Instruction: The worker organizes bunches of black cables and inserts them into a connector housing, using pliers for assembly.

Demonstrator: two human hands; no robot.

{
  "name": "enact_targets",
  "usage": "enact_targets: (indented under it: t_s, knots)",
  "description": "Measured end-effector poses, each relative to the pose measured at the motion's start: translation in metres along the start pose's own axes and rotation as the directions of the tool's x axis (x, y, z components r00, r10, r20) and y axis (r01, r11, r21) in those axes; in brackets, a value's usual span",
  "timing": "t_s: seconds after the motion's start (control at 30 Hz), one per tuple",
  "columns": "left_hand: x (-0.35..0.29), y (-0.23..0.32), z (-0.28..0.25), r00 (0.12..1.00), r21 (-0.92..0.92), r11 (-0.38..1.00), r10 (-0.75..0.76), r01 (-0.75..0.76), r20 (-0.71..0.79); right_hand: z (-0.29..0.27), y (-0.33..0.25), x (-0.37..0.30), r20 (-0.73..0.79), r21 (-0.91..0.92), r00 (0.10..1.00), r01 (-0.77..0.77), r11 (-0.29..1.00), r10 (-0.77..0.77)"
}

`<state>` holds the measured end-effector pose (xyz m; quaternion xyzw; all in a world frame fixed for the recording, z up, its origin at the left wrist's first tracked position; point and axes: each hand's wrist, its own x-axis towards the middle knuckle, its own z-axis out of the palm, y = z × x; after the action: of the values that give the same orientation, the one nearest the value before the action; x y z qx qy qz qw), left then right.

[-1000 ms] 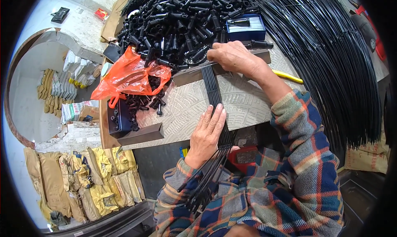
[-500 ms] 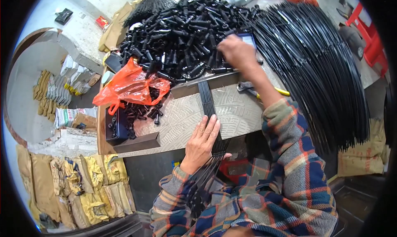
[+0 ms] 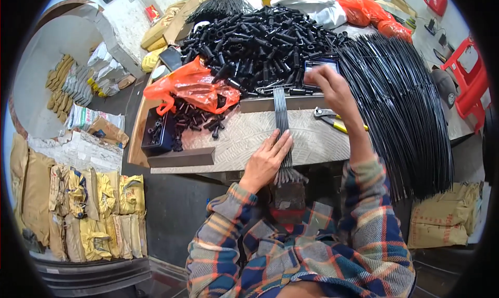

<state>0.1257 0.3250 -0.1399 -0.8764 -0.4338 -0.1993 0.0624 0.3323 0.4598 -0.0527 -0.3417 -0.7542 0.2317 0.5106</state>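
Note:
A flat row of thin black rods lies side by side on the table, pointing away from me. Its far ends pass over a dark metal bar; its near ends stick out past the table's front edge. My left hand rests flat on the row, fingers stretched out. Raised to the right, my right hand has its fingers bent together beside a small blue-edged box. Its fingertips are blurred, and what they hold, if anything, cannot be made out.
Behind the bar rises a heap of black tubular parts. A large sheaf of black rods covers the right side. Yellow-handled pincers lie near my right wrist. An orange plastic bag and a dark box of small parts stand left.
The row of rods has slid away from me, its far ends now beyond the bar. My right hand has moved from the heap's edge to the blue-edged box. The view has shifted.

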Motion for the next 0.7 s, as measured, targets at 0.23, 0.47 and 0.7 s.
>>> enact_targets:
  t_s: [0.23, 0.47, 0.7]
  knots:
    - [0.0, 0.004, -0.02, 0.999, -0.076, 0.997, -0.013, 0.009, -0.052, -0.042, -0.143, -0.088, 0.202, 0.135, 0.975, -0.118, 0.984, 0.09]
    - [0.032, 0.045, -0.121, 0.988, -0.983, 0.184, -0.144, -0.021, -0.048, -0.045, -0.175, -0.092, 0.113, -0.343, 0.893, 0.447, 0.826, -0.436]
    - [0.03, 0.06, -0.138, 0.965, -0.925, 0.378, -0.251, 0.024, -0.078, -0.027, -0.154, -0.095, 0.005, -0.292, 0.907, 0.403, 0.867, -0.42]
